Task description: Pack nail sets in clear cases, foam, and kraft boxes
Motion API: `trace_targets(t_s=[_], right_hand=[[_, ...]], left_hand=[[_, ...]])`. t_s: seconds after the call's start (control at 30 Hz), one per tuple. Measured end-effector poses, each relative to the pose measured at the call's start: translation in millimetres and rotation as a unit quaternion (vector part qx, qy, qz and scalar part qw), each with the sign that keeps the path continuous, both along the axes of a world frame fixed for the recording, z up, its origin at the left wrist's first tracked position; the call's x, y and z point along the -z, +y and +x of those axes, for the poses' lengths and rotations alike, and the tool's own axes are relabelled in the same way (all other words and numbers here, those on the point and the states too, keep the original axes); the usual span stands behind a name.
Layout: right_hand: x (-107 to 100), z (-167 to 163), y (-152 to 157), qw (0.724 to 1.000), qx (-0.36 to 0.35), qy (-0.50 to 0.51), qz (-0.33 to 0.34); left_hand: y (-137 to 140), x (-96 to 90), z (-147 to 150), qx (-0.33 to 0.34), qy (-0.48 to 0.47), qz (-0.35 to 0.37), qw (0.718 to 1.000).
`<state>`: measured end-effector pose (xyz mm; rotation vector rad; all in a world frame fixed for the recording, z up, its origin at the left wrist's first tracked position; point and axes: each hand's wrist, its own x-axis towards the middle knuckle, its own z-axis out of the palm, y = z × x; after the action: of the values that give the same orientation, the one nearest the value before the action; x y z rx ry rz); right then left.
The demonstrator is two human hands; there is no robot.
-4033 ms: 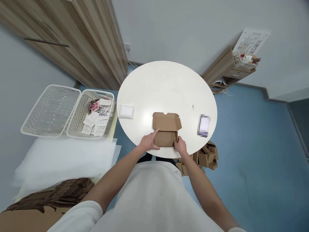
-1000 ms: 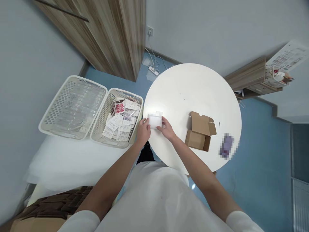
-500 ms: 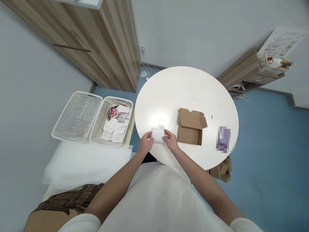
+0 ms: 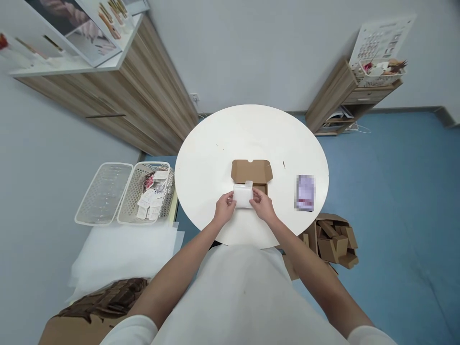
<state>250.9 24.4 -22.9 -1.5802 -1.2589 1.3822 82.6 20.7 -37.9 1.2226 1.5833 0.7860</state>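
Between my two hands is a small white package [image 4: 243,197], apparently wrapped in thin foam, with a pale flap sticking up at its top right. My left hand [image 4: 224,209] grips its left side, thumb in front and fingers behind. At the right side my right hand [image 4: 262,205] pinches it the same way. The package is over the left part of an open brown cardboard box [image 4: 251,171] and hides much of its inside. The box's lid is folded back, away from me. Whether the package touches the box I cannot tell.
On the round white table [image 4: 247,129], a blurred purple item [image 4: 305,193] lies to the right. White baskets, one with cards [image 4: 145,203] and one with clear plastic pieces [image 4: 104,194], stand left near white foam sheets [image 4: 122,254]. Folded cardboard boxes [image 4: 334,242] are below the table's right edge.
My hands have carried the white package rightward over the table, from beside the open box to above its left part. The camera view has turned to the right.
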Motion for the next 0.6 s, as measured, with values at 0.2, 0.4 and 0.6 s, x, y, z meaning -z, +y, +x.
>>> trace_targets(t_s=[0.2, 0.4, 0.6], right_hand=[[11, 28, 8, 0.995, -0.075, -0.047, -0.036], [20, 35, 20, 0.989, -0.115, -0.090, -0.036], [30, 34, 21, 0.973, -0.147, -0.179, -0.004]], left_hand=[[10, 5.5, 25, 0.027, 0.041, 0.009, 0.999], [21, 7.2, 33, 0.090, 0.107, 0.012, 0.990], [22, 6.9, 42, 0.143, 0.192, -0.016, 0.971]])
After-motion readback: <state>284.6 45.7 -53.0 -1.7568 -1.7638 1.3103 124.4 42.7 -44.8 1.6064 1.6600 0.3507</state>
